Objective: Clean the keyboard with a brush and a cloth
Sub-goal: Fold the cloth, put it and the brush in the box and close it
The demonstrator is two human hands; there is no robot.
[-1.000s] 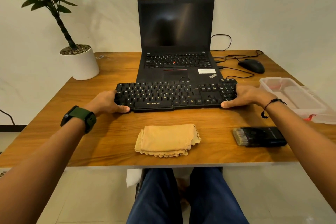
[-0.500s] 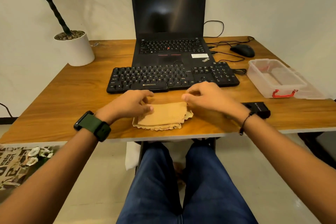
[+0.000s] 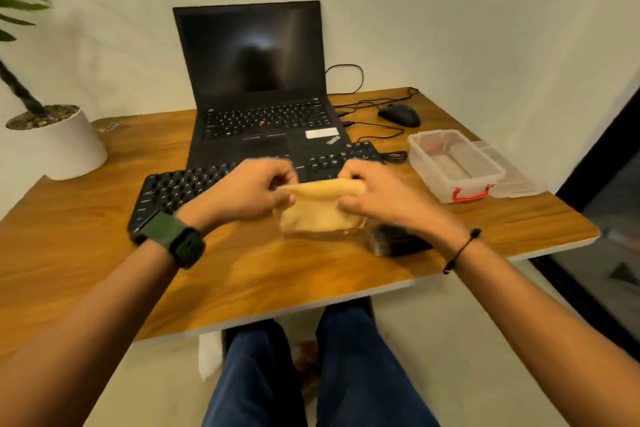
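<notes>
Near front edge of desk (image 3: 104,253), cloth (image 3: 322,208) now lifted off surface, pinched at top by left hand (image 3: 249,191) and right hand (image 3: 377,194), so wiping likely next; one keyboard (image 3: 166,191) behind, one brush (image 3: 398,241) right, untouched.

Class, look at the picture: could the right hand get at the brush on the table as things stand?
Probably yes, but not at once. The brush lies uncovered just below the right hand, with nothing between them; that hand, with the left hand, grips the cloth and must release it first.
</notes>
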